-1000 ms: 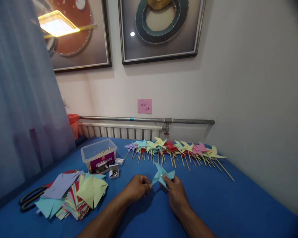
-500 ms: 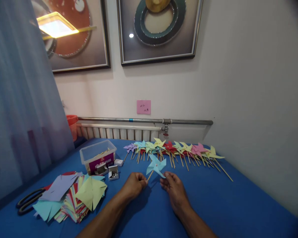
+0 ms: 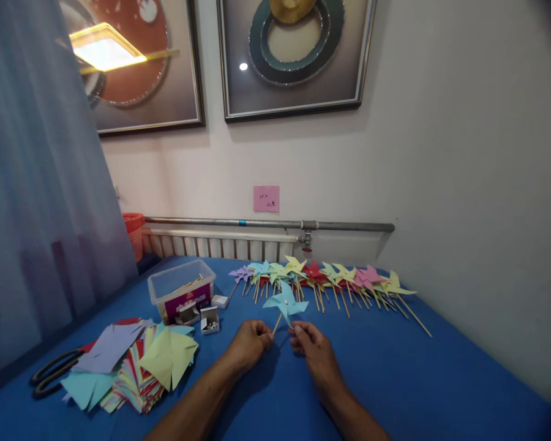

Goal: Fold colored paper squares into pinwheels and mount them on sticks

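Note:
A light blue paper pinwheel (image 3: pixel 285 301) on a thin wooden stick is held up above the blue tablecloth (image 3: pixel 395 373). My left hand (image 3: pixel 252 344) pinches the lower part of the stick between thumb and fingers. At the pinwheel's lower blade, my right hand (image 3: pixel 313 349) has its thumb and fingers closed on the paper tip. A silvery pin head shows at the centre of the blades. Behind it lie many finished-looking pinwheels (image 3: pixel 313 274) in a row, in purple, blue, yellow, red and pink, their sticks pointing toward me.
On the left are a pile of cut paper squares (image 3: pixel 169 358) and black-handled scissors (image 3: pixel 50 373). Beyond stand a clear plastic box (image 3: pixel 181 285) with sticks inside and a small open box (image 3: pixel 210 320) of pins. A radiator (image 3: pixel 229 245) and pipe run along the wall.
The blue pinwheel has turned on its stick, and my right hand has shifted left and slightly down with its blade tip. My left hand stays nearly still on the stick.

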A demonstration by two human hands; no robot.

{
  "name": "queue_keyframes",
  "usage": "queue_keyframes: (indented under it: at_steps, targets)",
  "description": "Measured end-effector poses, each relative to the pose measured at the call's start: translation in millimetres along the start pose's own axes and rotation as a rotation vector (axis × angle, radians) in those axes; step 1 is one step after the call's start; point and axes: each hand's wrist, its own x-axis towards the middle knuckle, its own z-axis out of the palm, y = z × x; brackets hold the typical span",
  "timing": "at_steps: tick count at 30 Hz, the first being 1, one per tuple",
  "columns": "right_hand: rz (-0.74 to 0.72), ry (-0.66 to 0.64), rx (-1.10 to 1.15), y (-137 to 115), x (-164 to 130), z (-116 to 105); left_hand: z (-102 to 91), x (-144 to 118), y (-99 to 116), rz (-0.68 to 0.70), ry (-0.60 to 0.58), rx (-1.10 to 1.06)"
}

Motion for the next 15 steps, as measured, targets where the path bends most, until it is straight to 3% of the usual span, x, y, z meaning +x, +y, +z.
queue_keyframes:
  at_steps: [9,15]
  targets:
    - [0.007,-0.117,-0.055,-9,-17,11,6.5,-6,4,-0.017,-0.063,0.019]
    - [-0.053,-0.025,-0.062,-14,-16,9,3.9,-3,2,-0.014,-0.033,0.015]
